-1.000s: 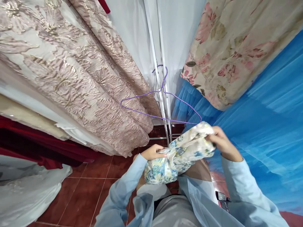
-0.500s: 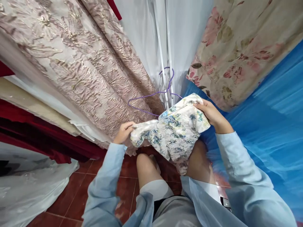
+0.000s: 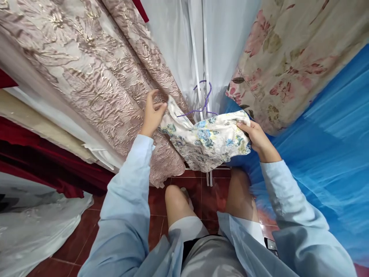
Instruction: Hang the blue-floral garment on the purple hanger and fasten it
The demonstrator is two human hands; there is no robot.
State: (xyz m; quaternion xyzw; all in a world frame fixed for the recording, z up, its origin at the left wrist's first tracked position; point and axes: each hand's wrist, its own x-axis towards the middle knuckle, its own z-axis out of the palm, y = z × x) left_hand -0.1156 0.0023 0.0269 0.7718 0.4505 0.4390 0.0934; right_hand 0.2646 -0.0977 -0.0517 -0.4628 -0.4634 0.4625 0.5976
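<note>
A white floral garment (image 3: 206, 140) with blue and yellow flowers hangs spread between my hands. My left hand (image 3: 153, 113) pinches its raised left shoulder edge between thumb and fingers. On the other side, my right hand (image 3: 259, 138) grips the cloth near the right shoulder, thumb on top. A purple hanger (image 3: 206, 102) stands behind the garment, its hook beside the white poles; its left arm runs in at the neckline, and its lower part is hidden by the cloth.
Pink brocade fabric (image 3: 103, 73) hangs close at the left. Cream floral fabric (image 3: 288, 65) and blue tulle (image 3: 323, 154) hang at the right. Thin white poles (image 3: 196, 65) rise ahead before white cloth. Red floor tiles (image 3: 157, 200) show below.
My left hand has moved up and forward, lifting the garment's left shoulder over the hanger's left arm. The garment's lower part has swung up and away from my legs. My right hand stays nearly put.
</note>
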